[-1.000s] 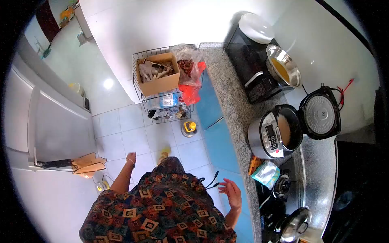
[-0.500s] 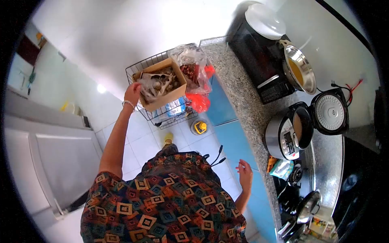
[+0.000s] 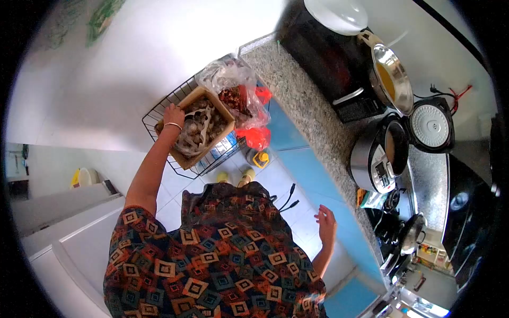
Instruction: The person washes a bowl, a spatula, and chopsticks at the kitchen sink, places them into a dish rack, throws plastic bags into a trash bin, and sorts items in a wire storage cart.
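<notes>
My left hand (image 3: 173,115) is at the far left corner of an open cardboard box (image 3: 226,127), its fingers curled down at the rim. What those fingers hold, if anything, is hidden. Inside the box lie brownish-grey lumpy pieces (image 3: 214,123) and a crumpled clear plastic bag (image 3: 193,132). The box sits on a black wire rack (image 3: 180,91). Beside it, a clear plastic bag (image 3: 212,74) contains dark red dried pieces (image 3: 232,98). My right hand (image 3: 326,220) hangs in the air near the blue cabinets, fingers apart and nothing in them.
A granite counter (image 3: 297,95) runs along the right. It carries a black oven (image 3: 323,58), a steel bowl (image 3: 400,79) and an open rice cooker (image 3: 371,159). Red plastic bags (image 3: 255,138) hang at the rack, and a yellow-capped bottle (image 3: 260,158) stands on the floor.
My left hand has let go of the clear bag and shifted to the box's far left corner. The bag now lies in the box. My view has moved closer to the rack; my right hand stays empty.
</notes>
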A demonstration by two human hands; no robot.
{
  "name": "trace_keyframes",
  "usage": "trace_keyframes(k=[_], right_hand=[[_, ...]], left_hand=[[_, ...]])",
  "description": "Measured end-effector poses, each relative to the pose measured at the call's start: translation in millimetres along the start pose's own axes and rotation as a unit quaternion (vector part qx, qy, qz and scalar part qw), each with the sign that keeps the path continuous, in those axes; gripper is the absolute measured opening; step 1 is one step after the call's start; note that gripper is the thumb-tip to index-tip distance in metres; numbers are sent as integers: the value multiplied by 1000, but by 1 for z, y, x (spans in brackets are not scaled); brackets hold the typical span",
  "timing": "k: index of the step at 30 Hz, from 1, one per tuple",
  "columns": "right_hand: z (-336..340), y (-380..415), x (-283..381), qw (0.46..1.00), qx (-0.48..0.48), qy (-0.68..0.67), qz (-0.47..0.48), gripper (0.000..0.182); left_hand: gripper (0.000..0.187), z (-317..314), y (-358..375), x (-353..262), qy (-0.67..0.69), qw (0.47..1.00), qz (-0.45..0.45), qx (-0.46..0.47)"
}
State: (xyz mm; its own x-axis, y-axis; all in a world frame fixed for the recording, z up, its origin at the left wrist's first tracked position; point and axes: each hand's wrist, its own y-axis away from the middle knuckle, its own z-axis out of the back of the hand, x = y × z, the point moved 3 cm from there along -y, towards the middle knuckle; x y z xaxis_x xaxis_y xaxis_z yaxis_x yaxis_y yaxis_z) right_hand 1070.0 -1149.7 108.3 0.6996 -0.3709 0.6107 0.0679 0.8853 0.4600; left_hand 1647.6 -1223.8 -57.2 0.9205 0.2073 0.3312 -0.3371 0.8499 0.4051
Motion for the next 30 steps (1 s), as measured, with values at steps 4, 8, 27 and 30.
trace_keyframes(k=[4,8,27,30], right_hand=[[-5,-23,20,999,-1,13,49,24],[-6,-32,35,998,-3,-19,52,24],[-241,-237,113,954,182,-228,-76,42],[-286,-254,114,913,216,-317,-142,34]], left_hand=[[15,-18,-4,0,-36,999,-28,-6],[17,-14,4,10,35,999,0,8],[55,120,-95,-50,211,975,16,-73],[43,123,-107,-46,127,991,34,4]])
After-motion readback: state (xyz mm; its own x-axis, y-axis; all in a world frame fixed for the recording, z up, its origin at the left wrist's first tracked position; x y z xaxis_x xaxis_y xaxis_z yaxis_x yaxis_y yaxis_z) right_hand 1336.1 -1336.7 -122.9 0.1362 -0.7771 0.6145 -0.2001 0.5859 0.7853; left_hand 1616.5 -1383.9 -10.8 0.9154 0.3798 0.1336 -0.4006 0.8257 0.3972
